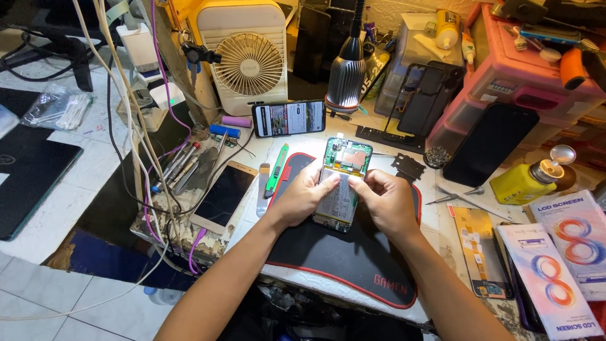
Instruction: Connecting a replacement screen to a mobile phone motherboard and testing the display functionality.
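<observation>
An open phone (341,183) with its back cover off lies in the middle of a black mat (353,259) with a red edge. You can see its insides: a green board at the far end and a flat silver battery below it. Both hands are on it. The left hand (302,197) holds the left side, with the thumb and fingertips pinching at the edge of the battery. The right hand (386,201) holds the right side, and its thumb and first finger are pinched together on something at the top of the battery. I cannot tell what that small thing is.

It looks like the battery part of the job is in hand, either lifting it or pressing something onto it. The next move likely needs soft, slow fingers, so nothing thin bends or tears.

Just left of the mat lie a green cutter knife (276,169) and a flat metal tool. Farther left is a gold phone (224,196) with a dark screen, next to a bunch of screwdrivers (178,165). At the far side a phone with a lit screen (289,118) lies sideways, with a small cream fan (247,60) and a lamp (346,76) behind it. To the right sit tweezers (456,196), a yellow bottle (522,182) and white screen boxes (555,271).

The hands cover the middle of the phone. The near end of the mat runs out of sight under the arms. The pink drawers on the far right are cut off.
</observation>
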